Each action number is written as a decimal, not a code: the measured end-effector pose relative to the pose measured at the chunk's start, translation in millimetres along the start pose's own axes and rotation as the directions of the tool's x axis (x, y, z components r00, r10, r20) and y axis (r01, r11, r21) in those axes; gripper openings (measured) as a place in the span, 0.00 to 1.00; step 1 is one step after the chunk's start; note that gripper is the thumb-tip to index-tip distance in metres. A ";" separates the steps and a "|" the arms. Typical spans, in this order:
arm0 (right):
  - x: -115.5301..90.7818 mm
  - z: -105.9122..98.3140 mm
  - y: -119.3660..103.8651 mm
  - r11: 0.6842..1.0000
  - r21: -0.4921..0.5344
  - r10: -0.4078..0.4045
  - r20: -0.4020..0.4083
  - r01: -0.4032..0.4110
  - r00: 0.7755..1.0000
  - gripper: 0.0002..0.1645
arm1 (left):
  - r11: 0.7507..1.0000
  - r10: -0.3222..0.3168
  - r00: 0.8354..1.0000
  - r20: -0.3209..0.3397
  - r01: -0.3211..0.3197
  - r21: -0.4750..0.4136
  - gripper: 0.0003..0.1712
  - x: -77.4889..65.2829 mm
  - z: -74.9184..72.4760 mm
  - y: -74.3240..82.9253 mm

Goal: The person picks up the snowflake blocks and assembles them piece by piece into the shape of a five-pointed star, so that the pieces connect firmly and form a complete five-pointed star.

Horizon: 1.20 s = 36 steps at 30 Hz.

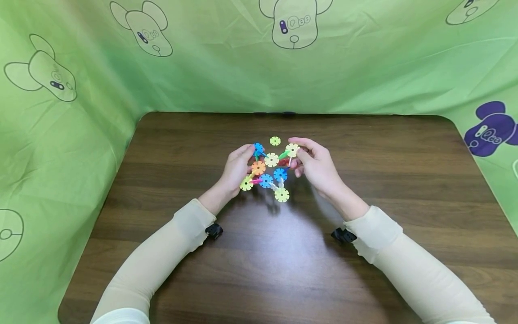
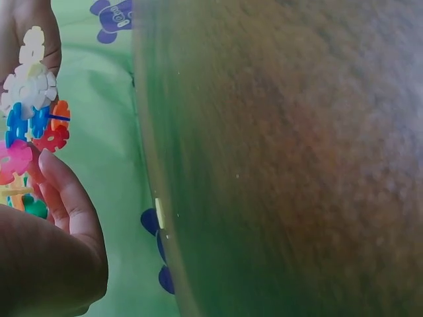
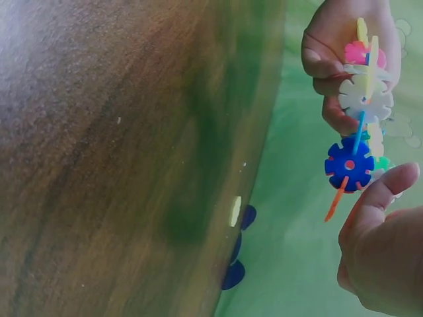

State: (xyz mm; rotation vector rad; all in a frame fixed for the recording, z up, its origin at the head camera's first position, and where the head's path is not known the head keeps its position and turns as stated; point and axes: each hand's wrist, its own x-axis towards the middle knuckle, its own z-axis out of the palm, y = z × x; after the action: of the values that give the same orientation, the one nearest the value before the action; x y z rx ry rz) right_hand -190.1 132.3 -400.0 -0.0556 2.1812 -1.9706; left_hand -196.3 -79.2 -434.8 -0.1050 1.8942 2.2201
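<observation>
A structure of interlocking notched plastic discs (image 1: 265,181), joined edge to edge in blue, orange, yellow, pink, green and white, is held above the table between both hands. My left hand (image 1: 236,170) grips its left side, thumb by a blue disc (image 1: 258,149). At the upper right, my right hand (image 1: 317,164) pinches a pale yellow disc (image 1: 292,150) between thumb and forefinger. The right wrist view shows a dark blue disc (image 3: 349,164) with an orange one slotted into it. In the left wrist view, a pink disc (image 2: 14,160) is beside the left thumb. Some fingers are hidden behind the discs.
A single yellow-green disc (image 1: 275,141) lies loose on the brown wooden table (image 1: 259,270), beyond the structure. Green printed cloth (image 1: 226,76) hangs along the table's back and sides. Small black cameras are strapped at both wrists.
</observation>
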 end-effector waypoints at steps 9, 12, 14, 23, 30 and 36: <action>-2.5 -0.6 -1.8 0.999 0.052 -0.006 -0.033 0.007 0.999 0.23 | 0.999 0.040 0.999 0.003 -0.040 0.010 0.23 -1.0 3.9 -3.2; -1.9 -0.5 1.2 0.997 0.071 -0.007 -0.041 0.010 0.999 0.23 | 0.996 0.071 0.997 0.027 -0.072 0.044 0.21 -2.0 4.1 -4.7; -1.8 -0.5 2.9 0.997 0.079 -0.010 -0.046 0.014 0.999 0.22 | 0.995 0.084 0.996 0.038 -0.085 0.048 0.15 -2.4 4.2 -5.7; -3.7 -2.1 4.6 0.993 0.116 -0.017 -0.070 0.025 0.997 0.19 | 0.998 0.052 0.996 0.075 -0.051 -0.023 0.12 -4.6 3.7 -6.2; -4.0 -3.2 5.9 0.988 0.142 -0.043 -0.099 0.057 0.994 0.15 | 0.999 0.029 0.997 0.073 -0.027 -0.022 0.11 -3.8 3.9 -6.0; -5.2 -7.3 5.9 0.971 0.237 -0.027 -0.051 0.039 0.998 0.12 | 1.000 0.001 0.993 0.115 0.000 -0.008 0.12 -3.7 1.4 -4.9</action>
State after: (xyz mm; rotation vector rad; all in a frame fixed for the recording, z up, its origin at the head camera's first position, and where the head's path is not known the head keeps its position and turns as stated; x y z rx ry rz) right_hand -185.7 141.0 -404.5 -0.0089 1.9655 -2.2594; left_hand -191.5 -77.6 -438.6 0.0223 1.8251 2.1837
